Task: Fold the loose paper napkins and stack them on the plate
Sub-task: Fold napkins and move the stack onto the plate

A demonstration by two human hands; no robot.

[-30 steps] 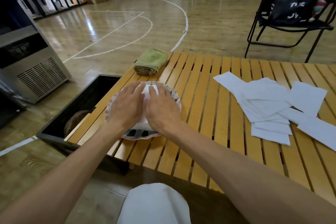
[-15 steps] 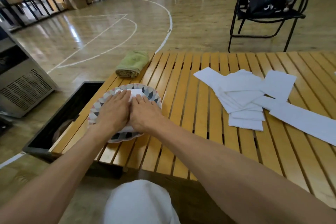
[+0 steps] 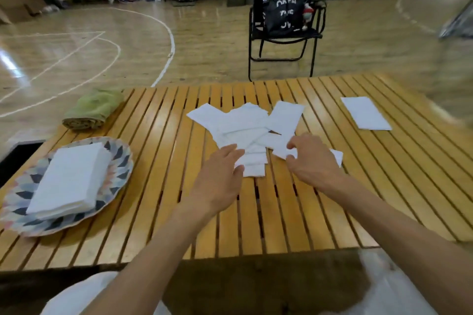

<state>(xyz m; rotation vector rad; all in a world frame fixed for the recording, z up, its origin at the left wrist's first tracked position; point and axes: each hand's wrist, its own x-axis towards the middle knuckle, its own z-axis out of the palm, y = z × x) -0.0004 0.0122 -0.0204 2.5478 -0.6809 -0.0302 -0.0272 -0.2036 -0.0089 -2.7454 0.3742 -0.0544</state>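
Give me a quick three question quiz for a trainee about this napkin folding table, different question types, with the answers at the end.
1. True or false: the stack of folded white napkins lies on the round patterned plate.
2. Which hand pinches a loose white paper napkin: A) left hand B) right hand?
3. Fill in: the rolled green towel lies at the slatted wooden table's far ____ corner.

Key: 1 true; 2 B; 3 left.

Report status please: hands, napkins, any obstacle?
Left hand open, on loose napkins. Right hand pinching one. Folded stack on plate. Nothing in the way.
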